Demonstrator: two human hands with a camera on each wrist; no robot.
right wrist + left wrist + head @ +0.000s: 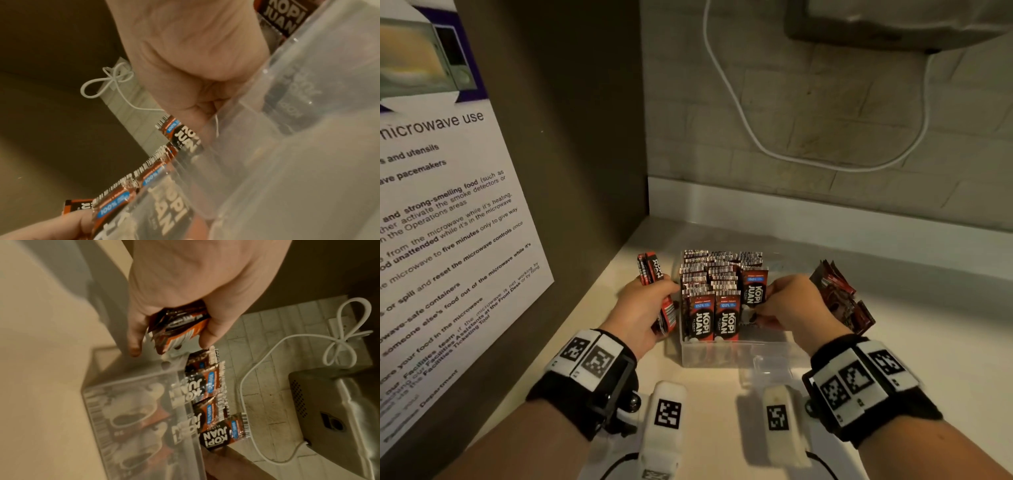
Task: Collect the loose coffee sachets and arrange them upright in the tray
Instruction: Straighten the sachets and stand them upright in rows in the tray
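Left hand [640,313] grips sachets [656,294] just beside tray [726,353].

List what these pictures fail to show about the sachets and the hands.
- Right hand fingertips: head view hides them behind its back; right wrist view blurs them behind the tray wall.
- Count in the left hand bundle: edge-on and overlapped.
- Loose pile at right: part hidden by the right hand.
- Rear tray rows: only top edges show.

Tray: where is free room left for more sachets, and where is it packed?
Free: the near right part of the tray, between its front wall and the right hand. Packed: upright sachets fill the left and back. The left hand with its bundle crowds the left wall.
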